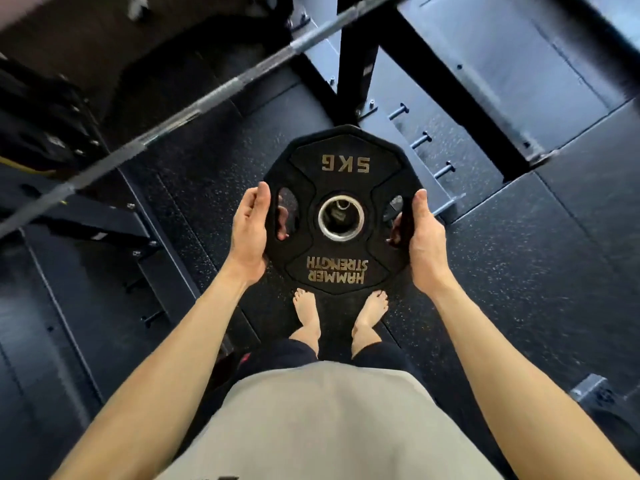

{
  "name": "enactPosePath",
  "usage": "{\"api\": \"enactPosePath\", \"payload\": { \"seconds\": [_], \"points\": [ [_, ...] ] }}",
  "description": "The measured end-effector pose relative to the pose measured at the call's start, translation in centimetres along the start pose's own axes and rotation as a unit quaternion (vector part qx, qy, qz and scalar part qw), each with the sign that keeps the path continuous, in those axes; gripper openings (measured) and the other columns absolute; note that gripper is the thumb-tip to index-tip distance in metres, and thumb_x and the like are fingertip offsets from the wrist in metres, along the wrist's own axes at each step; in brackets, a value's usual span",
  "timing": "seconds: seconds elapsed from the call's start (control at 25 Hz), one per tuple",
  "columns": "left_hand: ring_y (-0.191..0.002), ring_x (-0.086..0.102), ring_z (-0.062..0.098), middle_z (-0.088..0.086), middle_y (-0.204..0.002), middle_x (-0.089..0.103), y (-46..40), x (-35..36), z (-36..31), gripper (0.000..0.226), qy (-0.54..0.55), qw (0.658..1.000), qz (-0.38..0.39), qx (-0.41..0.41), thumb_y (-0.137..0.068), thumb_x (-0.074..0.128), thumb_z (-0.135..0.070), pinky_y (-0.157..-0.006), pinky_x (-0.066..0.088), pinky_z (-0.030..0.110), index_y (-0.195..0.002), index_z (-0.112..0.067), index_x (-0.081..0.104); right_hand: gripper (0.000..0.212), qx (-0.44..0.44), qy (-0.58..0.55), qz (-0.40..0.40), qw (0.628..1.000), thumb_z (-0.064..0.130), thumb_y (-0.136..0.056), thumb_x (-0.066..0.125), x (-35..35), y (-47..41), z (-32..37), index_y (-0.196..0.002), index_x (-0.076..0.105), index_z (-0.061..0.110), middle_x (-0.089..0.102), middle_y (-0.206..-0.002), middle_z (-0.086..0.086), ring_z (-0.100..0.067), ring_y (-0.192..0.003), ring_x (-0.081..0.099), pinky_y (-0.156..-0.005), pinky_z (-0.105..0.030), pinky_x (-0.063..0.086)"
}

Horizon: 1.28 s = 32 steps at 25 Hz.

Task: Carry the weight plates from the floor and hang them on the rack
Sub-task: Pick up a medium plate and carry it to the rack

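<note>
A black 5 kg weight plate (341, 157) with gold lettering and a steel-lined centre hole is held flat in front of me, above my bare feet. My left hand (247, 233) grips its left edge, with the fingers curled underneath and showing through the left grip slot. My right hand (424, 244) grips the right edge the same way, its fingertips visible in the right slot. The black rack upright (356, 53) stands just beyond the plate, with short pegs (420, 138) sticking out of its base frame.
A steel barbell (194, 112) runs diagonally across the upper left. Black rack frames (114, 220) lie low on the left. Dark speckled rubber flooring (536, 271) spreads to the right. A grey metal bracket (595, 389) sits at the lower right.
</note>
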<state>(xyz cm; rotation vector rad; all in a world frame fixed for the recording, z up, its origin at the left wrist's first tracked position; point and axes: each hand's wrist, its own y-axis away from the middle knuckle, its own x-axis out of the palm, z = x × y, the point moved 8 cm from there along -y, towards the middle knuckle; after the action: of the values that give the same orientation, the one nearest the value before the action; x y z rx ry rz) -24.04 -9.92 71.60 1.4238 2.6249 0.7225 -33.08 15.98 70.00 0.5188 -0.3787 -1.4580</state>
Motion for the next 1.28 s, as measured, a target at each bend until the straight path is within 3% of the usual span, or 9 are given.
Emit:
{"api": "enactPosePath", "payload": {
  "seconds": [0.2, 0.32, 0.48, 0.56, 0.72, 0.88, 1.04, 1.28],
  "points": [
    [-0.053, 0.047, 0.01, 0.002, -0.068, 0.053, 7.4, -2.8, -4.0, 0.028, 0.008, 0.997, -0.06, 0.055, -0.102, 0.044, -0.04, -0.046, 0.039, 0.022, -0.086, -0.017, 0.048, 0.062, -0.041, 0.015, 0.055, 0.998, 0.074, -0.079, 0.047, 1.6, 6.3, 3.5, -0.073, 0.063, 0.015, 0.061, -0.059, 0.005, -0.011, -0.054, 0.055, -0.059, -0.028, 0.046],
    [-0.055, 0.048, 0.008, 0.0, -0.068, 0.053, 12.5, -4.9, -4.4, 0.029, 0.024, 0.987, -0.133, 0.093, -0.101, 0.045, -0.041, -0.046, 0.039, 0.021, -0.085, -0.017, 0.049, 0.055, -0.051, 0.035, 0.119, 0.991, 0.063, -0.091, 0.046, 3.3, 8.2, 4.5, -0.075, 0.062, 0.013, 0.061, -0.055, 0.007, -0.007, -0.05, 0.055, -0.053, -0.024, 0.047],
    [-0.056, 0.049, 0.01, -0.001, -0.066, 0.056, 20.7, -7.8, -3.1, 0.032, 0.068, 0.954, -0.268, 0.115, -0.1, 0.047, -0.044, -0.045, 0.039, 0.022, -0.083, -0.017, 0.052, 0.054, -0.084, 0.098, 0.23, 0.965, 0.065, -0.09, 0.05, 6.3, 11.4, 5.2, -0.071, 0.064, 0.017, 0.062, -0.063, 0.0, -0.015, -0.059, 0.054, -0.067, -0.039, 0.047],
    [-0.058, 0.052, 0.013, -0.001, -0.067, 0.057, 25.9, -9.4, -1.9, 0.033, 0.081, 0.928, -0.343, 0.118, -0.099, 0.048, -0.046, -0.047, 0.043, 0.024, -0.084, -0.017, 0.052, 0.053, -0.091, 0.124, 0.302, 0.941, 0.063, -0.091, 0.05, 8.5, 14.6, 5.1, -0.072, 0.067, 0.016, 0.067, -0.069, 0.0, -0.016, -0.065, 0.06, -0.069, -0.038, 0.051],
    [-0.072, 0.057, 0.021, 0.003, -0.076, 0.06, 37.3, -13.6, 0.9, 0.036, 0.122, 0.86, -0.476, 0.139, -0.093, 0.052, -0.053, -0.06, 0.049, 0.034, -0.084, -0.019, 0.056, 0.047, -0.093, 0.153, 0.437, 0.882, 0.05, -0.098, 0.047, 13.5, 23.7, 2.9, -0.073, 0.063, 0.012, 0.064, -0.057, 0.009, -0.003, -0.053, 0.059, -0.054, -0.019, 0.047],
    [-0.066, 0.056, 0.019, 0.009, -0.076, 0.057, 48.1, -18.3, 3.5, 0.034, 0.135, 0.79, -0.577, 0.157, -0.098, 0.05, -0.045, -0.051, 0.048, 0.027, -0.079, -0.018, 0.052, 0.049, -0.095, 0.201, 0.519, 0.825, 0.053, -0.095, 0.05, 18.3, 33.2, -1.8, -0.072, 0.058, 0.01, 0.056, -0.06, 0.001, -0.009, -0.052, 0.051, -0.051, -0.02, 0.045],
    [-0.051, 0.05, 0.013, 0.003, -0.064, 0.056, 59.1, -25.8, 7.4, 0.033, 0.165, 0.733, -0.637, 0.175, -0.1, 0.049, -0.042, -0.041, 0.042, 0.024, -0.077, -0.018, 0.051, 0.052, -0.09, 0.227, 0.58, 0.778, 0.056, -0.094, 0.05, 23.3, 44.9, -9.1, -0.073, 0.058, 0.009, 0.054, -0.062, -0.002, -0.011, -0.053, 0.049, -0.051, -0.022, 0.044],
    [-0.05, 0.049, 0.013, 0.001, -0.06, 0.055, 71.4, -37.5, 10.2, 0.033, 0.171, 0.695, -0.676, 0.175, -0.101, 0.048, -0.042, -0.041, 0.04, 0.023, -0.078, -0.017, 0.049, 0.052, -0.081, 0.256, 0.6, 0.754, 0.054, -0.095, 0.049, 30.6, 59.4, -17.8, -0.073, 0.06, 0.009, 0.055, -0.063, -0.003, -0.01, -0.051, 0.049, -0.049, -0.018, 0.044]
  ]
}}
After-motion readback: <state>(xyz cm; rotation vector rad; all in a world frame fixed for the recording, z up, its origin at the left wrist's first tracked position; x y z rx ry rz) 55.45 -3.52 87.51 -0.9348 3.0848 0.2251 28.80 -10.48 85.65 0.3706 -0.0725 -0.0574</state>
